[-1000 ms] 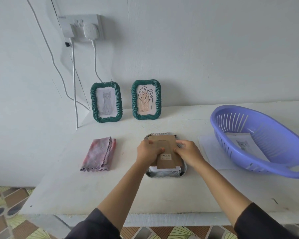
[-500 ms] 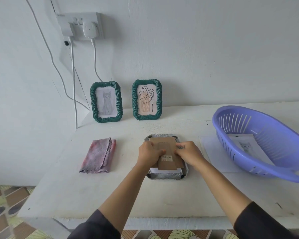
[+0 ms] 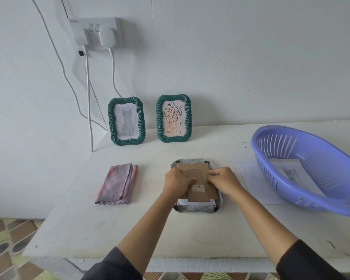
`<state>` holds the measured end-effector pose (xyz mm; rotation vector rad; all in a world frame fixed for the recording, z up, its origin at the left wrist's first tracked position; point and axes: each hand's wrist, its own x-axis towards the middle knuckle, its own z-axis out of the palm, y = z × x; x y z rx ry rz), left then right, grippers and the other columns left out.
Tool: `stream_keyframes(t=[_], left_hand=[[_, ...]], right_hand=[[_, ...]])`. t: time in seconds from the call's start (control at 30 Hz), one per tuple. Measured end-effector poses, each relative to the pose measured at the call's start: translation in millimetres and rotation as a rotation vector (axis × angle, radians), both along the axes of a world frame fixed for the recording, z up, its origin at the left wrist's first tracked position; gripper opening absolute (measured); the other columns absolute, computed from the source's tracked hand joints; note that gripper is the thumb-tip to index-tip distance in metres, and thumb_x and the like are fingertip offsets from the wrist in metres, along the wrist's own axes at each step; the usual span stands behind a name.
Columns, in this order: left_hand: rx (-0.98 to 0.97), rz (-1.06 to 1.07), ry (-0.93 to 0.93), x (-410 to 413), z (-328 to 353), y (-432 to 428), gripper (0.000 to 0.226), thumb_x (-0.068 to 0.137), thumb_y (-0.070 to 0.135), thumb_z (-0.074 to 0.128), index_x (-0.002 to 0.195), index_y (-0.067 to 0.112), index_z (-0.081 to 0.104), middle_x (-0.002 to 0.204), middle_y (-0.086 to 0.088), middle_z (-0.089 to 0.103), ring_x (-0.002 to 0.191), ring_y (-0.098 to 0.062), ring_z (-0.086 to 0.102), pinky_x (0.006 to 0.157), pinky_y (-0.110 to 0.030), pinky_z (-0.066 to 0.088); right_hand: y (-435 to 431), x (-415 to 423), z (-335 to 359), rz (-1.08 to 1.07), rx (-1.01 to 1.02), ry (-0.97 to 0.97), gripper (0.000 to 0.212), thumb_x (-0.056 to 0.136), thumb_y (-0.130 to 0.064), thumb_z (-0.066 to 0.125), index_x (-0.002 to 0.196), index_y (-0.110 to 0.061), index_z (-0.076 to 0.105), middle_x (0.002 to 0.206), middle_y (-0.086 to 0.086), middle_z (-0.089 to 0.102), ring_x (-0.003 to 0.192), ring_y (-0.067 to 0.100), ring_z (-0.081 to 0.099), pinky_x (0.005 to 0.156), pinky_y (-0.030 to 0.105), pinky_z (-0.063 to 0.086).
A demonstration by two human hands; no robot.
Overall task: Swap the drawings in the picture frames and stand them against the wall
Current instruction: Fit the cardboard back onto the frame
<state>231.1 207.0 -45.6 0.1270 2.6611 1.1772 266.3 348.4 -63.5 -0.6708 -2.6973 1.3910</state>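
Dark sleeves frame the bottom of the view, and patterned brown, green and grey floor tiles [image 3: 6, 249] show past the near edge of a white-painted table [image 3: 129, 229] with a slightly scuffed top. Both forearms reach to the middle of the table, where a silver-grey picture frame [image 3: 198, 210] lies face down. Its brown cardboard backing [image 3: 199, 196] faces up, with a white paper edge [image 3: 196, 203] showing beneath it. The left hand [image 3: 177, 181] grips the backing's left side, fingers curled over the edge and thumb pressed on the cardboard. The right hand [image 3: 223, 179] pinches its right edge with bent fingers. To the left, well apart from the frame, lies a folded pink-grey cloth [image 3: 117, 183]. To the right a blank white sheet [image 3: 249, 178] lies flat, partly under a purple slotted plastic basket [image 3: 271, 146] that holds a loose cat drawing [image 3: 291, 172]. Farther back, where the table meets the pale wall [image 3: 251, 57], two green twisted-rim frames stand upright, leaning on it. The left one holds a grey cat drawing [image 3: 126, 122], and the right one holds a leaf drawing [image 3: 173, 118]. Above them sits a white wall socket [image 3: 97, 31] with a plug and white cables [image 3: 88, 98] trailing down behind the table's back left corner.
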Motion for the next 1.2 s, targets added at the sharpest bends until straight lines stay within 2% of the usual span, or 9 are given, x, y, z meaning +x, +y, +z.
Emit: stream_keyframes(t=[0.17, 0.33, 0.43, 0.6, 0.67, 0.73, 0.83, 1.1, 1.2], left_hand=[[-0.06, -0.034, 0.042, -0.5, -1.7, 0.2, 0.049, 0.084, 0.03, 0.066, 0.12, -0.001, 0.054, 0.121, -0.015, 0.059, 0.105, -0.025, 0.054, 0.085, -0.03, 0.045], [-0.201, -0.056, 0.088, -3.7, -7.8, -1.1, 0.057, 0.083, 0.043, 0.063, 0.118, -0.001, 0.052, 0.118, -0.016, 0.057, 0.115, -0.029, 0.046, 0.091, -0.034, 0.041], [-0.232, -0.061, 0.077, -7.0, -10.7, -2.5, 0.058, 0.081, 0.047, 0.064, 0.111, -0.002, 0.055, 0.112, -0.017, 0.06, 0.109, -0.029, 0.052, 0.084, -0.034, 0.043], [-0.221, -0.06, 0.076, -8.5, -9.9, -4.2, 0.058, 0.079, 0.045, 0.067, 0.11, -0.002, 0.055, 0.108, -0.015, 0.063, 0.104, -0.028, 0.056, 0.075, -0.032, 0.043], [-0.22, -0.062, 0.079, -8.6, -9.2, -4.5, 0.058, 0.078, 0.044, 0.068, 0.109, -0.003, 0.056, 0.106, -0.015, 0.064, 0.102, -0.028, 0.059, 0.07, -0.03, 0.042], [-0.224, -0.067, 0.079, -9.2, -9.9, -4.7, 0.057, 0.077, 0.044, 0.069, 0.108, -0.002, 0.056, 0.106, -0.015, 0.064, 0.101, -0.027, 0.059, 0.069, -0.03, 0.043], [-0.239, -0.072, 0.073, -10.0, -11.5, -4.3, 0.056, 0.076, 0.045, 0.07, 0.106, -0.001, 0.058, 0.107, -0.015, 0.064, 0.101, -0.027, 0.059, 0.071, -0.032, 0.046], [-0.179, -0.055, 0.08, -11.2, -11.5, -6.2, 0.055, 0.083, 0.039, 0.063, 0.113, -0.006, 0.055, 0.111, -0.019, 0.062, 0.103, -0.03, 0.059, 0.067, -0.029, 0.041], [-0.145, -0.002, 0.13, -13.1, -8.7, -16.0, 0.042, 0.087, 0.034, 0.059, 0.109, -0.002, 0.06, 0.112, -0.019, 0.061, 0.104, -0.031, 0.056, 0.079, -0.033, 0.044]], right_hand=[[0.1, -1.6, -0.2, 0.011, -0.005, -0.02, 0.028, 0.078, -0.014, 0.054, 0.099, 0.001, 0.067, 0.101, 0.019, 0.07, 0.096, 0.032, 0.065, 0.074, 0.039, 0.052], [1.0, -4.0, 0.6, 0.044, 0.033, -0.056, 0.02, 0.074, -0.013, 0.053, 0.08, -0.001, 0.069, 0.076, 0.015, 0.067, 0.071, 0.024, 0.057, 0.062, 0.027, 0.035], [-3.9, -3.4, 6.2, 0.058, 0.11, -0.078, 0.015, 0.074, -0.01, 0.051, 0.059, -0.013, 0.049, 0.064, 0.008, 0.046, 0.064, 0.022, 0.041, 0.058, 0.029, 0.027], [-9.4, -10.5, 12.7, 0.084, 0.306, -0.143, 0.033, 0.081, -0.014, 0.046, 0.055, -0.019, 0.027, 0.057, 0.0, 0.031, 0.053, 0.019, 0.032, 0.047, 0.026, 0.02], [-12.1, -13.9, 14.8, 0.1, 0.398, -0.176, 0.029, 0.085, -0.015, 0.042, 0.059, -0.02, 0.03, 0.064, 0.0, 0.037, 0.065, 0.022, 0.041, 0.048, 0.025, 0.024], [-15.5, -14.6, 20.2, 0.123, 0.501, -0.21, 0.013, 0.089, -0.015, 0.04, 0.083, -0.016, 0.051, 0.087, 0.006, 0.055, 0.086, 0.028, 0.054, 0.063, 0.027, 0.038], [-19.7, -14.6, 24.7, 0.157, 0.65, -0.252, 0.032, 0.093, -0.013, 0.036, 0.121, -0.009, 0.051, 0.12, 0.01, 0.059, 0.109, 0.028, 0.057, 0.084, 0.031, 0.043], [-15.6, -12.2, 27.6, 0.2, 0.634, -0.228, 0.027, 0.091, -0.012, 0.033, 0.104, -0.01, 0.056, 0.104, 0.011, 0.067, 0.09, 0.027, 0.06, 0.075, 0.029, 0.038], [-5.3, -7.5, 23.1, 0.131, 0.529, -0.158, 0.015, 0.091, -0.019, 0.037, 0.085, -0.015, 0.05, 0.087, 0.007, 0.057, 0.08, 0.025, 0.049, 0.067, 0.028, 0.036]])
